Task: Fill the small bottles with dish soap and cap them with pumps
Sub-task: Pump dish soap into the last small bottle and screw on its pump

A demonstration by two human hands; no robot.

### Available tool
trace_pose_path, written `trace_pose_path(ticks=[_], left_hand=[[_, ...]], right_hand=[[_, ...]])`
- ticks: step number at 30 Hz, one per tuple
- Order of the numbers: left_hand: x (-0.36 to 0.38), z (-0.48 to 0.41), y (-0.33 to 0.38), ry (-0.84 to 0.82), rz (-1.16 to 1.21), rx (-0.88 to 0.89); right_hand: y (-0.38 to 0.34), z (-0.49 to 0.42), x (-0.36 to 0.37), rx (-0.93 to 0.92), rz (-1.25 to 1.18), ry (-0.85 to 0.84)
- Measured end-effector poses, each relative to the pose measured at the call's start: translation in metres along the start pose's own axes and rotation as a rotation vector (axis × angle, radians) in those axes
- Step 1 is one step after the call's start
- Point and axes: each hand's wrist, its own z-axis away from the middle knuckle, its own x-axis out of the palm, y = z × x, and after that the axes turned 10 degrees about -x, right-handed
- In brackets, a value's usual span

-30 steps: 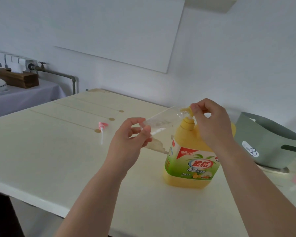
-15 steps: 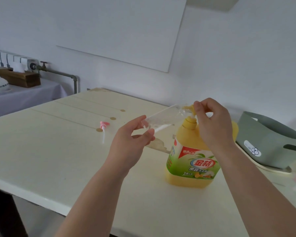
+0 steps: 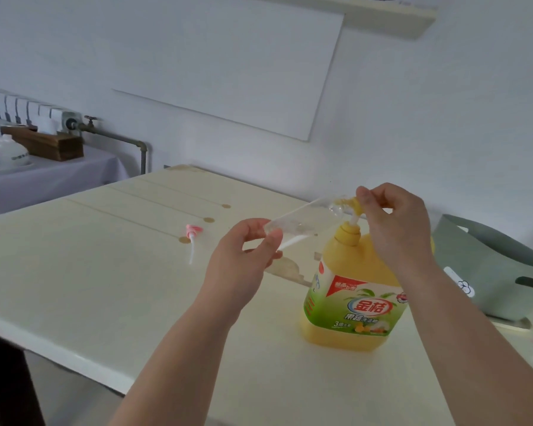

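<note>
Pump head (image 3: 357, 204) higher; btl (image 3: 293, 224) clear, aslant

We see only hands and forearms of the person. Left hand (image 3: 240, 259) and right hand (image 3: 394, 222): bare, nothing worn on them that we can make out. Left forearm (image 3: 179, 348) and right forearm (image 3: 474, 348): bare skin right down to the bottom edge of the view. Nails visible on left thumb (image 3: 273, 239) and right forefinger (image 3: 363, 193): cut short, plain. Wrists slim.
</note>
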Motion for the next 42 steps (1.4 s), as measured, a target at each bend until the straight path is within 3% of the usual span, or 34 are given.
trace_pose_path(ticks=[7,14,25,35,42], left_hand=[[0.002,-0.001,-0.001,-0.011,0.014,-0.059],[-0.002,0.010,0.002,-0.052,-0.010,0.008],[0.000,0.005,-0.001,-0.034,-0.130,0.026],[0.000,0.001,-0.003,0.046,-0.090,0.019],[0.000,0.002,0.000,0.010,-0.039,0.009]], right_hand=[[0.007,0.011,0.007,-0.007,0.003,0.040],[0.002,0.011,0.010,-0.007,-0.002,0.094],[0.006,0.009,0.009,-0.019,0.004,0.047],[0.000,0.000,0.001,-0.067,0.053,0.048],[0.005,0.000,0.005,-0.055,0.017,0.033]])
